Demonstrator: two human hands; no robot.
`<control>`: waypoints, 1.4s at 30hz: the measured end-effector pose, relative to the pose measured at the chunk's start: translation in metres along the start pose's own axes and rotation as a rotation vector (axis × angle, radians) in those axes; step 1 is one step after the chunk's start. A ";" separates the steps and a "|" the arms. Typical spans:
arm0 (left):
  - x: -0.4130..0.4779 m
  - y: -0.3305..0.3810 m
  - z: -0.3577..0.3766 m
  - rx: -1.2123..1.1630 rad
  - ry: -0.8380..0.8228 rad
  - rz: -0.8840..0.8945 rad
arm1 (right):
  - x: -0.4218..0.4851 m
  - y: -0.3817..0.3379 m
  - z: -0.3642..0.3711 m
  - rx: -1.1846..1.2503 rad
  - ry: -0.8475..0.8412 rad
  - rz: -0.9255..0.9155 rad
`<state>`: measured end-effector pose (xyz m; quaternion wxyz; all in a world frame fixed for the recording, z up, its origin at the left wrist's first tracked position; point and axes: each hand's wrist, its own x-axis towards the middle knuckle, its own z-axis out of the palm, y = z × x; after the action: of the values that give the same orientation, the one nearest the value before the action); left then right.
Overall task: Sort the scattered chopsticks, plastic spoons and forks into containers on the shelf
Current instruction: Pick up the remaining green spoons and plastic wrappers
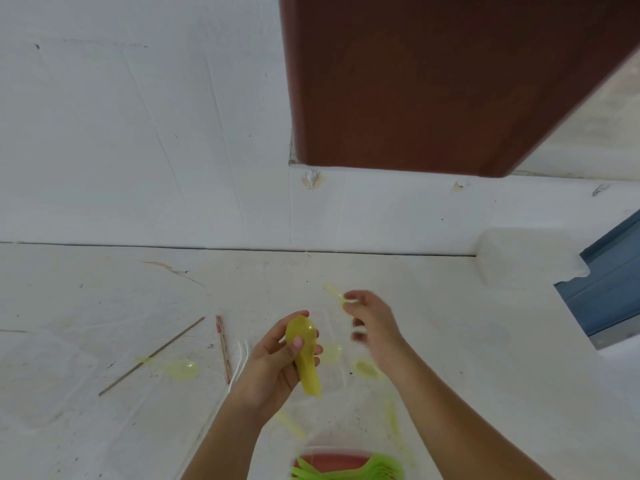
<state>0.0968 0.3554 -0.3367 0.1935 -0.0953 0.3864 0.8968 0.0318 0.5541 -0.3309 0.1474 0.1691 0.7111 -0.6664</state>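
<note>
the left hand (pixel 273 365) grips a stack of yellow spoons (pixel 304 358), thumb pressed on the handles and bowls pointing up, held above the white counter (pixel 104 306). the right hand (pixel 372 327), blurred, is just to its right with fingers curled, and its fingertips pinch a pale yellow utensil (pixel 334 293) low over the counter; whether it is a spoon or a fork i cannot tell. loose on the counter lie another yellow spoon (pixel 181 369), its handle crossing a brown chopstick (pixel 162 348), a reddish chopstick (pixel 223 344), white forks (pixel 242 362) just beside the left hand, and a pale spoon (pixel 332 352) between the two hands. at the bottom edge green forks (pixel 349 471) sit in a red container (pixel 332 460). a brown board (pixel 415 81) juts from the white wall above.
</note>
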 end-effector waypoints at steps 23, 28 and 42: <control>-0.022 0.001 0.021 0.565 0.002 0.212 | -0.094 -0.044 0.001 -0.331 -0.176 -0.077; -0.023 -0.013 0.010 0.431 -0.059 0.091 | -0.098 -0.026 0.014 -0.499 -0.051 -0.255; -0.013 -0.019 0.008 0.435 0.031 0.126 | -0.084 -0.002 0.035 -0.505 0.188 -0.498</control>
<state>0.1160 0.3701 -0.3394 0.1471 -0.0409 0.5790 0.8009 0.1058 0.5150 -0.2955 -0.0484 0.0094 0.8829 -0.4669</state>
